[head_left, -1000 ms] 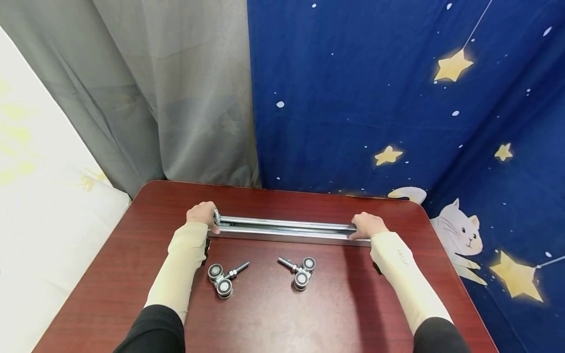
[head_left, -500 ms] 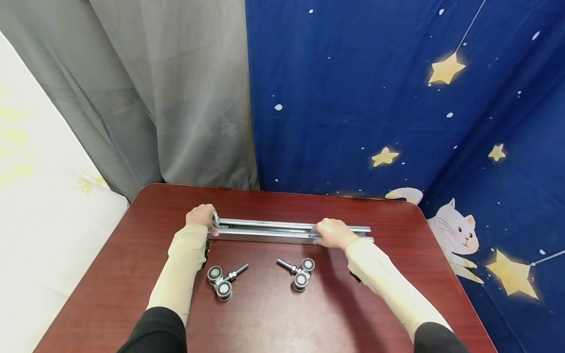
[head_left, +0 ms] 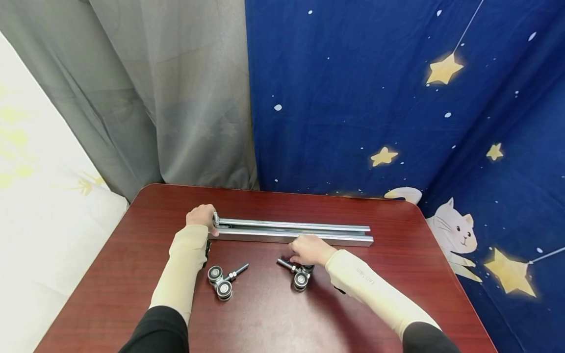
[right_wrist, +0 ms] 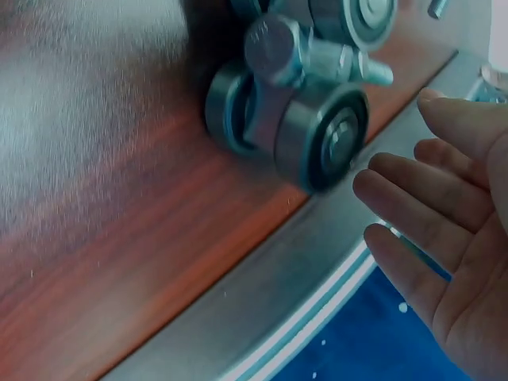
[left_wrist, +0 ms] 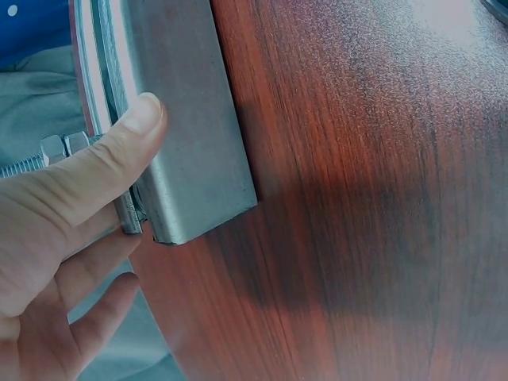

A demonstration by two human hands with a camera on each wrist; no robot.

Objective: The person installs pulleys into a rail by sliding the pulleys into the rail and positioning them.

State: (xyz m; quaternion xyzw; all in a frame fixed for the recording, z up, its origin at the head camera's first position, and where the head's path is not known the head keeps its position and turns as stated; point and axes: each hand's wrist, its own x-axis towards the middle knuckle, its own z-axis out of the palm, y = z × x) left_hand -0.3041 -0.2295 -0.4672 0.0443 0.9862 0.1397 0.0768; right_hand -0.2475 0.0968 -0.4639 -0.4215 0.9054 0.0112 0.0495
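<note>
A long steel channel track, slot upward, lies across the far part of the table. My left hand grips its left end; in the left wrist view the thumb presses on the slot's edge. A threaded bolt with nuts stands up from the slot beside that thumb. My right hand is over the right roller trolley and partly covers it from above. In the right wrist view its fingers are spread and hold nothing, close to the trolley's wheels.
Another roller trolley with its bolt lies on the reddish-brown table, left of the right one. A grey curtain and a blue star-patterned curtain hang behind the table's far edge. White cloth is at the left.
My right hand has left the track's right end, moving left along it and then nearer to me, over the right trolley. My left hand stays at the track's left end.
</note>
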